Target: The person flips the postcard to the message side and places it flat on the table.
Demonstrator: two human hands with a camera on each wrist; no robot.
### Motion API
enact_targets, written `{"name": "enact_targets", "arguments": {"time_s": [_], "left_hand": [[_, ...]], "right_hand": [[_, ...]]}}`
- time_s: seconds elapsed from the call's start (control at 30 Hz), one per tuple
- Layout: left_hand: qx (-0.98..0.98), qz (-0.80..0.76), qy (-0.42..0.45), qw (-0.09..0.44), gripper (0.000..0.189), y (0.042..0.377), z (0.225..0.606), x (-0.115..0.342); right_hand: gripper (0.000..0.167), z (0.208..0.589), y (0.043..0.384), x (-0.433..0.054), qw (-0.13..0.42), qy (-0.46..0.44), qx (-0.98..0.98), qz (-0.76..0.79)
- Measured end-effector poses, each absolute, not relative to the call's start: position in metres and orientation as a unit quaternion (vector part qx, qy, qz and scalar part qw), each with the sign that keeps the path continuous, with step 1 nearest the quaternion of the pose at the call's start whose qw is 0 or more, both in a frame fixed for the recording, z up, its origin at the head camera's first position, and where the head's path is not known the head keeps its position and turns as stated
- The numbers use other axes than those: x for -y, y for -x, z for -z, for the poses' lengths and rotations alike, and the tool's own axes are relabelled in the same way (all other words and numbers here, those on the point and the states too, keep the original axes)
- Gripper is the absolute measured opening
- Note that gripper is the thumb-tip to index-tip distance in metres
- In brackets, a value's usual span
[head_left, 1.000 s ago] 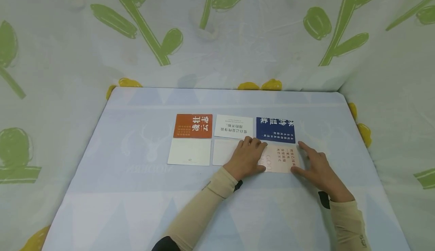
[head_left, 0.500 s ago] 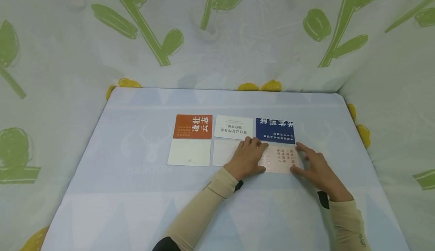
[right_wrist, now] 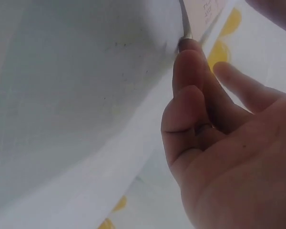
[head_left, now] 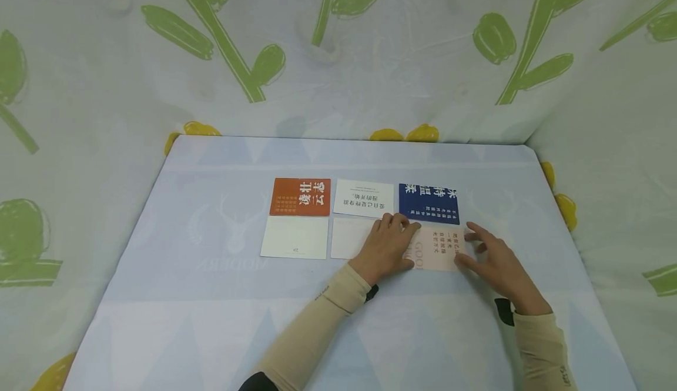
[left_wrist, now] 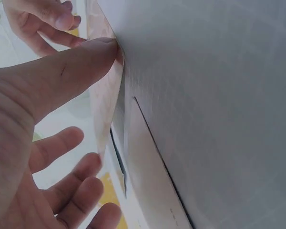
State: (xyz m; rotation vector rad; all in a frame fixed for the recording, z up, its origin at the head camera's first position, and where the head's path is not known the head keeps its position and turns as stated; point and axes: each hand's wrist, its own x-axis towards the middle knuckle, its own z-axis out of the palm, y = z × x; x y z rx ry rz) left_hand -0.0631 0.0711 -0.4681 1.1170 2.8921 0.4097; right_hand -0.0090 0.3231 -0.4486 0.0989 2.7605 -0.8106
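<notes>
A pale pink card (head_left: 442,249) with printed characters lies at the front right of two rows of cards. My left hand (head_left: 384,247) is over its left part, fingers spread and hiding that edge. In the left wrist view, the thumb (left_wrist: 81,64) touches the edge of the pink card (left_wrist: 103,102). At the card's right edge, my right hand (head_left: 496,264) touches with its fingertips, thumb nearest the front corner. Right wrist view: the bent fingers (right_wrist: 186,112) reach that edge. Directly behind lies a dark blue card (head_left: 429,204) with white characters.
Left of the pink card is a plain white card (head_left: 346,238), partly under the left hand. A cream card (head_left: 294,238) lies farther left. Behind them are an orange card (head_left: 288,197) and a white printed card (head_left: 363,198). Patterned fabric (head_left: 412,73) surrounds the table (head_left: 174,332).
The right hand's fingers have shifted slightly to the right at the pink card's edge, the forefinger most. The left hand and the other cards stay nearly in place.
</notes>
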Motion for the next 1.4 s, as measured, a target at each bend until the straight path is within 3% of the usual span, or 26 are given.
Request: {"name": "enact_targets", "arguments": {"time_s": [0.27,0.8,1.1,1.2,1.4], "left_hand": [[-0.925,-0.136,-0.355,-0.007,0.082,0.061,0.470,-0.071],[-0.925,-0.141,-0.351,-0.031,0.083,0.057,0.472,-0.070],[-0.932,-0.220,-0.284,-0.041,0.066,0.055,0.466,-0.064],[-0.931,-0.262,-0.251,-0.025,0.052,0.054,0.463,-0.060],[-0.918,-0.325,-0.220,0.064,0.033,0.050,0.461,-0.058]], "right_hand": [[0.093,0.445,0.008,-0.325,0.123,-0.060,-0.943,0.303],[0.062,0.447,0.004,-0.328,0.090,-0.060,-0.947,0.304],[0.049,0.449,0.002,-0.332,0.074,-0.057,-0.950,0.298],[0.045,0.448,0.000,-0.333,0.067,-0.054,-0.951,0.297],[0.044,0.447,-0.003,-0.334,0.050,-0.044,-0.950,0.304]]}}
